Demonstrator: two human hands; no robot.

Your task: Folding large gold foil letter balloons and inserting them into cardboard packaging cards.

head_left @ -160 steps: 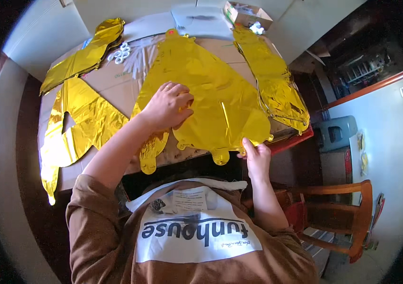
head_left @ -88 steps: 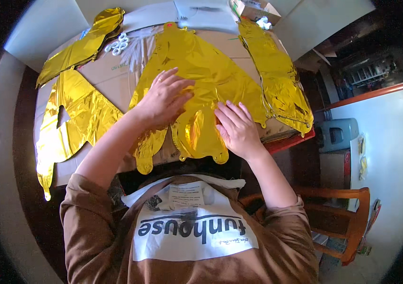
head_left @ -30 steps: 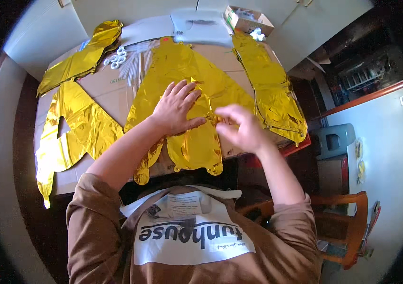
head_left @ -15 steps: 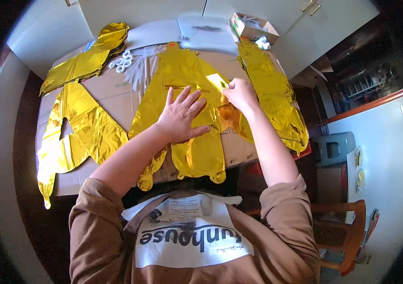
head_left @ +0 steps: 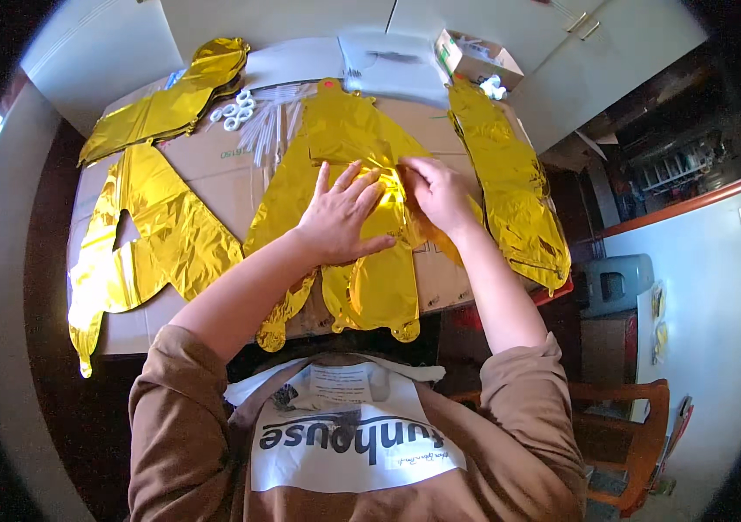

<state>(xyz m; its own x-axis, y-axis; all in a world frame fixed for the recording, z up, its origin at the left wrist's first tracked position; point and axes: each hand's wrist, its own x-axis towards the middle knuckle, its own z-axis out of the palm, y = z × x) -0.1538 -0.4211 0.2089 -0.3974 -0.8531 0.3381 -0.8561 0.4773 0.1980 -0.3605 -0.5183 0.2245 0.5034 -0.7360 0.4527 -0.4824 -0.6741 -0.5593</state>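
Gold foil balloons lie flat and uninflated on a cardboard-covered table (head_left: 205,165). My left hand (head_left: 335,216) rests palm down, fingers spread, on the middle foil balloon (head_left: 335,117). Just right of it, my right hand (head_left: 442,198) has its fingers bent and closed on a creased part of the same balloon, close to my left fingertips. Part of the foil beneath both hands is hidden. To the left lies an A-shaped foil balloon (head_left: 170,213) with a small opening. Another long foil balloon (head_left: 509,174) lies to the right of my right hand.
A folded gold foil stack (head_left: 174,97) lies far left, near white rings (head_left: 238,111) and clear straws (head_left: 268,135). Clear plastic packaging (head_left: 392,65) and an open carton (head_left: 479,59) are at the back, against cabinets. A wooden chair (head_left: 649,435) stands at right.
My right hand has brought the lifted, shiny foil edge over to the left and down, nearer my left hand. My left hand stays spread on the balloon. The view has shifted slightly.
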